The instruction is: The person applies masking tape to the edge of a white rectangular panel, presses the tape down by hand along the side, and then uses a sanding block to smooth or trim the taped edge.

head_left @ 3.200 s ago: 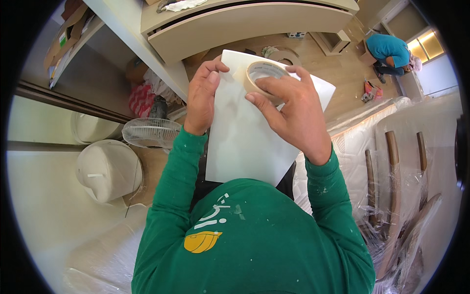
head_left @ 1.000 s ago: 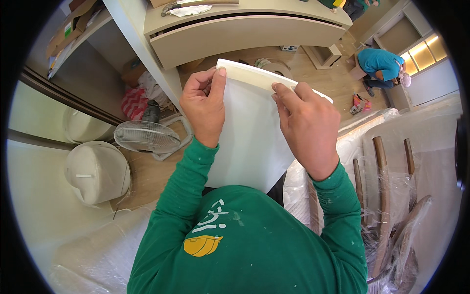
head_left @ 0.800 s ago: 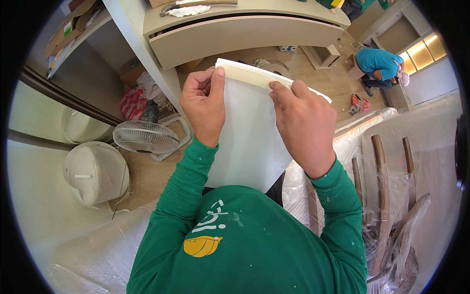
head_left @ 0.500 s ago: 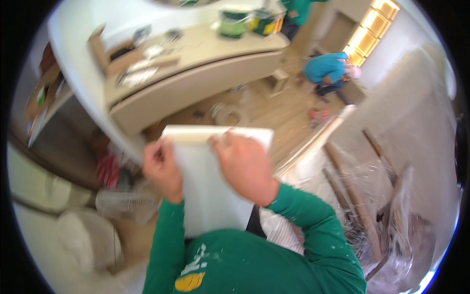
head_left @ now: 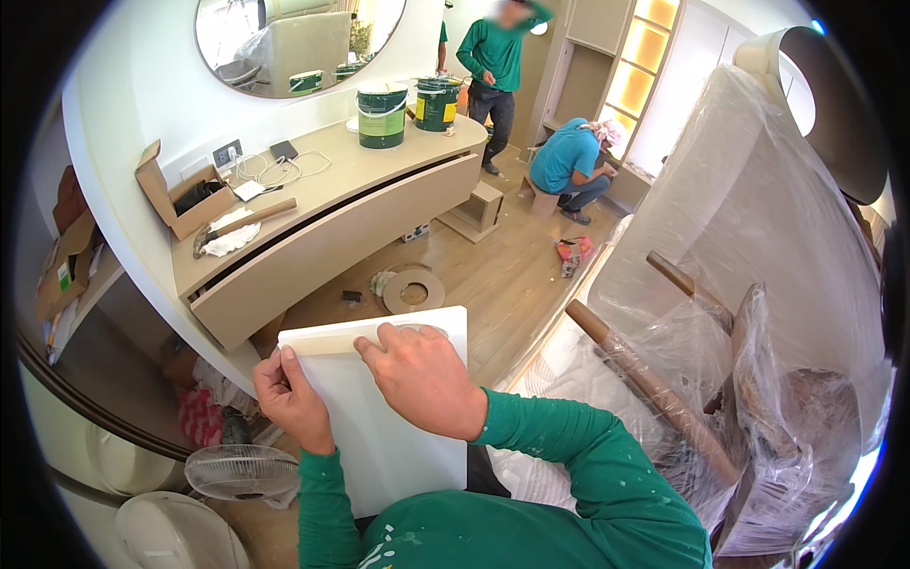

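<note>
against the chest, the white panel stands long axis upright; left hand pinches its left edge, right hand presses flat along the tape strip up top.

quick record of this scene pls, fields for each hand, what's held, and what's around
left hand: grips the left edge of the white panel, thumb on the tape strip
right hand: lies flat on the panel's top, fingers on the tape strip
panel: held upright-tilted in front of the chest
nearby: curved vanity counter with two paint buckets, hammer, open cardboard box; fan on the floor
others: one person standing, one crouching, far side
</note>
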Demonstrator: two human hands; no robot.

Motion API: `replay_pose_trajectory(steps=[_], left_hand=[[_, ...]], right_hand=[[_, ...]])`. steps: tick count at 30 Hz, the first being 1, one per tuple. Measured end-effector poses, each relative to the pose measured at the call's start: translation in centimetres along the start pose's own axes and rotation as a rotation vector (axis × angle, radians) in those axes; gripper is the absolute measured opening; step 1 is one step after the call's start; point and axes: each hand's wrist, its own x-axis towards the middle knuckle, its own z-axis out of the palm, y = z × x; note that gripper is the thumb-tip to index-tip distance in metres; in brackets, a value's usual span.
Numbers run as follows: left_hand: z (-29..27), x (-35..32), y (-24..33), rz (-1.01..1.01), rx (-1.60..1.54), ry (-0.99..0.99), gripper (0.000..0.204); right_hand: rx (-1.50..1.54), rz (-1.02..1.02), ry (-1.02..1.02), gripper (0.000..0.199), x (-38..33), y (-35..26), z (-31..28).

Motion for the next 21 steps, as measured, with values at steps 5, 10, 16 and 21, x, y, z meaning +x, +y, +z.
replay_pose_trajectory(steps=[5,10,16,21], left_hand=[[0.21,-0.23,0.04,-0.001,0.012,-0.005,0.014],[0.17,-0.29,0.16,0.048,0.057,0.048,0.014],[-0.24,-0.21,-0.29,0.040,0.044,0.036,0.014],[-0.03,-0.22,-0.39,0.030,0.047,0.037,0.014]], right_hand=[[0.015,0.004,-0.002,0.041,-0.22,0.07,0.00],[0.025,-0.020,0.002,0.041,-0.21,-0.06,-0.01],[0.029,-0.017,-0.020,0.042,-0.21,-0.04,-0.07],[0.023,-0.015,-0.033,0.042,-0.27,0.16,-0.08]])
